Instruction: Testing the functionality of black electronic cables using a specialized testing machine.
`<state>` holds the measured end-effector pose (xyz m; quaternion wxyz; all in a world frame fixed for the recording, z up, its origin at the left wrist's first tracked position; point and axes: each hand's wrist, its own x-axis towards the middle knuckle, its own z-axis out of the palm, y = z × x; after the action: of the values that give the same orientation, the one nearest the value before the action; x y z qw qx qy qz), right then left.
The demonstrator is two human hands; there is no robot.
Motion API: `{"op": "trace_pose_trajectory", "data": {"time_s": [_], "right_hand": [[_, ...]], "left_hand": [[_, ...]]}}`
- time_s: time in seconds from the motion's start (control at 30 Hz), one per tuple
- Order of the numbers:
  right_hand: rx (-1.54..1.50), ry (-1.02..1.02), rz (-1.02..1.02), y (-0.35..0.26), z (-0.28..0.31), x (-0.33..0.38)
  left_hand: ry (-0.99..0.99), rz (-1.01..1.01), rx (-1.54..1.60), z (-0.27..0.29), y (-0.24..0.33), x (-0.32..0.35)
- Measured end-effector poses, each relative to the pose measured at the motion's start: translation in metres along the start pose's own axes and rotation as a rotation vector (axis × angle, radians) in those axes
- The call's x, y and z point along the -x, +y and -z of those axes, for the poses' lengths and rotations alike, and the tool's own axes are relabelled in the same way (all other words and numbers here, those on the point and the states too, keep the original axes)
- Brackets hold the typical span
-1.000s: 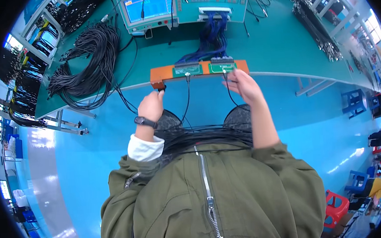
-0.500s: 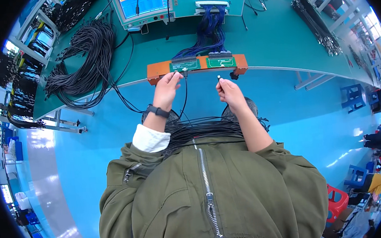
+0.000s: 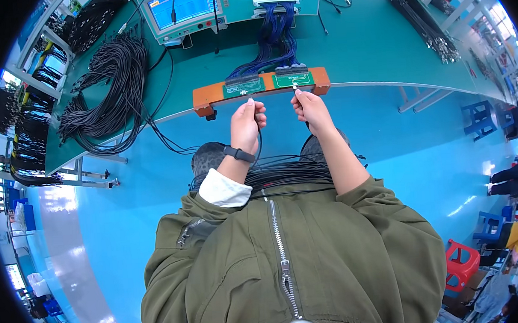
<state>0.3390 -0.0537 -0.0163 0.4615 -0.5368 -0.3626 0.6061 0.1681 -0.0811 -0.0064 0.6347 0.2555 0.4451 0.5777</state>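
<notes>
Thumb against curled fingers, my left hand (image 3: 246,126) closes on a black cable (image 3: 260,142) that drops toward my lap. Its tip sits just below the left green circuit board (image 3: 239,88). My right hand (image 3: 314,111) pinches the end of another black cable, with its plug at the small socket on the front edge of the right green circuit board (image 3: 292,80). Whether that plug is fully seated I cannot tell. Both boards lie on an orange bar-shaped fixture (image 3: 205,97) at the table's front edge. Several black cables (image 3: 284,175) lie across my lap.
Blue-purple wires (image 3: 271,40) link the boards to a tester with a screen (image 3: 183,6). A thick coil of black cables (image 3: 112,82) lies on the green table (image 3: 359,46) at left. More cable bundles (image 3: 420,21) lie at right. A red stool (image 3: 463,264) stands behind on the right.
My left hand has come away from the left board with the cable that was plugged there, moving right and down. My right hand has brought its cable plug up to the right board.
</notes>
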Motion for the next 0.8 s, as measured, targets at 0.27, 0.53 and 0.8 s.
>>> {"op": "trace_pose_trajectory", "data": {"time_s": [0.27,0.53,0.8], "right_hand": [[0.004,0.015,0.023,0.001,-0.002,0.004],[-0.159,0.126,0.044,0.007,-0.022,0.000],[-0.156,0.085,-0.007,-0.005,-0.018,-0.005]], "left_hand": [[0.113,0.077,-0.270,0.011,0.008,-0.008],[0.039,0.019,-0.149,0.019,-0.007,-0.018],[0.083,-0.028,-0.138,0.020,-0.008,-0.019]]}}
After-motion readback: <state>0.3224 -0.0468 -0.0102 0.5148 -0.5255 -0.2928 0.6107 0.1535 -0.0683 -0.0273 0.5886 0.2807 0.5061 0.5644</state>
